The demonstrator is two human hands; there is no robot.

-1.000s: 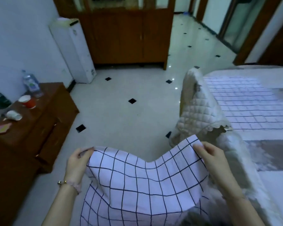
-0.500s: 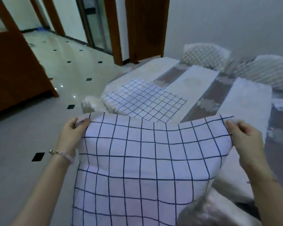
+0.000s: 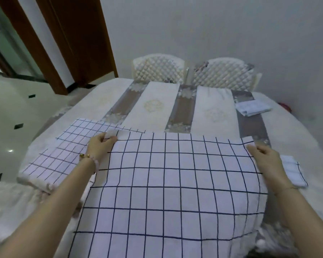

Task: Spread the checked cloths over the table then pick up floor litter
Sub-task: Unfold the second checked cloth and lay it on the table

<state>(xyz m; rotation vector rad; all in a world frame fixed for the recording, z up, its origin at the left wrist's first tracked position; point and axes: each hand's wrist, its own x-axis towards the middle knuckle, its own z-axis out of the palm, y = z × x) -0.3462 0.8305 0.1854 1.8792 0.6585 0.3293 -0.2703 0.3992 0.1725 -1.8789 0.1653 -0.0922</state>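
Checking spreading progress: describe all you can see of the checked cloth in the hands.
The checked cloth is white, soft-looking fabric with a dark grid. It is opened out, billowed, over the near edge of the table. The left hand and right hand pinch its far corners; its left corner overlaps a second cloth.

Reaching forward with both arms, left hand [image 3: 101, 146] pinching one far corner of the checked cloth [image 3: 175, 183] — right hand [image 3: 265, 157] the other.

Checked cloth [image 3: 175, 174] now down over table [image 3: 157, 101].
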